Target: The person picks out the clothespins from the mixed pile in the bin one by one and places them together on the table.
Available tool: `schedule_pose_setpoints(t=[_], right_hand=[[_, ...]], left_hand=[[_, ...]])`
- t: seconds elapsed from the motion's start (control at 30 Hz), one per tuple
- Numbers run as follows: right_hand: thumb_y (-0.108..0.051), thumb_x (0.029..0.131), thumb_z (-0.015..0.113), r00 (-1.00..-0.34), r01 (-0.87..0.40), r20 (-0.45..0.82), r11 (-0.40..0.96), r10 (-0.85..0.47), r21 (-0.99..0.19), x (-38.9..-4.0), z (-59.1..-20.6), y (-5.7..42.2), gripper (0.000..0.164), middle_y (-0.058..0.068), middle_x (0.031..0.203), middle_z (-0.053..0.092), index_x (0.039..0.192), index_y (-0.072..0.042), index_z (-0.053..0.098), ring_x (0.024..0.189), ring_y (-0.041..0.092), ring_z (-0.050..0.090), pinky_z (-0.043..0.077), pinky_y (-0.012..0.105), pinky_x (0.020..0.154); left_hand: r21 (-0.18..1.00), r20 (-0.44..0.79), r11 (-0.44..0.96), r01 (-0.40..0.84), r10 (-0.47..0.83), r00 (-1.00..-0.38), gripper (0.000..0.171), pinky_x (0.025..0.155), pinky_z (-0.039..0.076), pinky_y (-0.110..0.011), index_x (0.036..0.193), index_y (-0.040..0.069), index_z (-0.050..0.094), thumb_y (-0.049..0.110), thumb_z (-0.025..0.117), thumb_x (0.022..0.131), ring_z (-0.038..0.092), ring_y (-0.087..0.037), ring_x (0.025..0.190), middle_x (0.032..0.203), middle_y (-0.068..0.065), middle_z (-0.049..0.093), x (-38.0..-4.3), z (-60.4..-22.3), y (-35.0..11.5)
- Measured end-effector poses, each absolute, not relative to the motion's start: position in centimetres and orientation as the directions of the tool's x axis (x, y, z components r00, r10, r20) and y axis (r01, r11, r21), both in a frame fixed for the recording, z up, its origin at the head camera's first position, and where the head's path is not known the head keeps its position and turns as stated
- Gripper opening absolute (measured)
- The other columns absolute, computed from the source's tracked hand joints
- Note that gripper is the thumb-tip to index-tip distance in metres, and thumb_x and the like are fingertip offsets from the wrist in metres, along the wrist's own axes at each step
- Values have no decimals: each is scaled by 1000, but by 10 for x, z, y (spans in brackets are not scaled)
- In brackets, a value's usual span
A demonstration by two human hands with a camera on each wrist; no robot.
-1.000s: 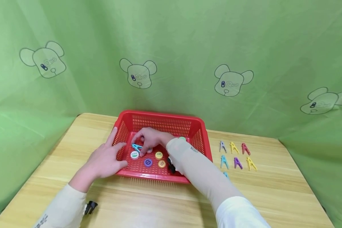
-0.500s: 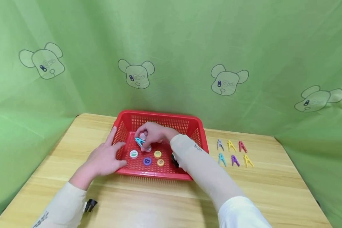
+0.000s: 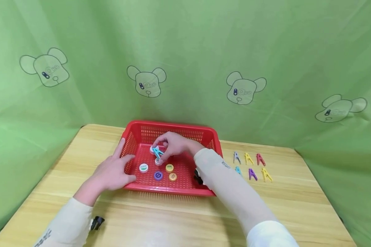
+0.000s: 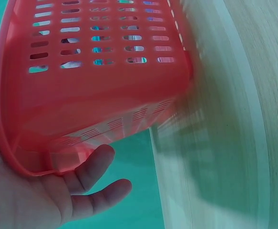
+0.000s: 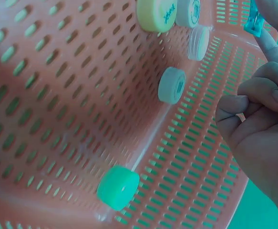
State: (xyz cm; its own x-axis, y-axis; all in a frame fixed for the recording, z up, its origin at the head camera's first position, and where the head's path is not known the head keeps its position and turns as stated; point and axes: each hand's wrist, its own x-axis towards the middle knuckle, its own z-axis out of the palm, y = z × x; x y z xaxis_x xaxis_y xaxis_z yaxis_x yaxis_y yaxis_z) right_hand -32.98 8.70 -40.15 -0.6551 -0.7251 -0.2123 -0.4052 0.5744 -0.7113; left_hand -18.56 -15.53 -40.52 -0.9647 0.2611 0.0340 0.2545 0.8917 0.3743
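Observation:
My left hand rests on the left rim of a red plastic basket, its fingers spread and mostly straight. In the left wrist view, two fingers reach out past the basket's corner. Inside the basket, my right hand pinches a light blue clothespin between thumb and fingertips, above some white bottle caps. The right wrist view shows its other fingers folded toward the palm and part of the clothespin. A green-and-white cap, a purple cap and a yellow cap lie on the basket floor.
Right of the basket, clothespins lie in rows on the wooden table, among them a red clothespin and a purple clothespin. A green cap sits at the basket's corner. A green curtain hangs behind the table.
My right hand has lifted the blue clothespin from near the green-and-white cap and moved it rightward and a little farther back. The left hand stays on the rim.

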Motion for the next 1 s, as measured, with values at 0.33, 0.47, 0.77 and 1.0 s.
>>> schedule_pose_setpoints(t=[0.33, 0.47, 0.77, 1.0], right_hand=[[-23, 72, 93, -690, -413, -143, 548, -710, -728, -320, -391, 114, 45, 10, 108, 65, 113, -21, 73, 96, 24, 52, 47, 30, 75], [-27, 71, 93, -704, -420, -113, 540, -701, -729, -316, -385, 125, 47, 7, 113, 65, 113, -21, 72, 101, 27, 53, 49, 31, 75], [-35, 70, 93, -732, -409, -96, 549, -674, -729, -308, -375, 145, 46, 1, 67, 32, 109, -24, 72, 64, 18, 36, 35, 29, 54], [-37, 68, 94, -740, -418, -57, 525, -670, -742, -301, -362, 153, 49, 7, 76, 45, 110, -26, 72, 73, 17, 39, 37, 31, 64]], left_hand=[[387, 33, 888, 249, 257, -966, 75, 83, 52, -60, 140, 1, 56, 33, 80, 77, 52, -50, 119, 165, -20, -4, -186, -404, -154], [395, 34, 884, 249, 256, -966, 76, 83, 53, -59, 140, 0, 55, 33, 81, 77, 51, -50, 120, 165, -20, -4, -185, -404, -155], [387, 18, 889, 246, 259, -966, 77, 84, 52, -60, 141, 0, 54, 34, 80, 77, 51, -53, 119, 165, -20, -5, -185, -406, -154], [387, 14, 889, 244, 259, -966, 78, 83, 52, -60, 142, 1, 53, 34, 80, 77, 52, -52, 118, 165, -20, -4, -184, -403, -152]])
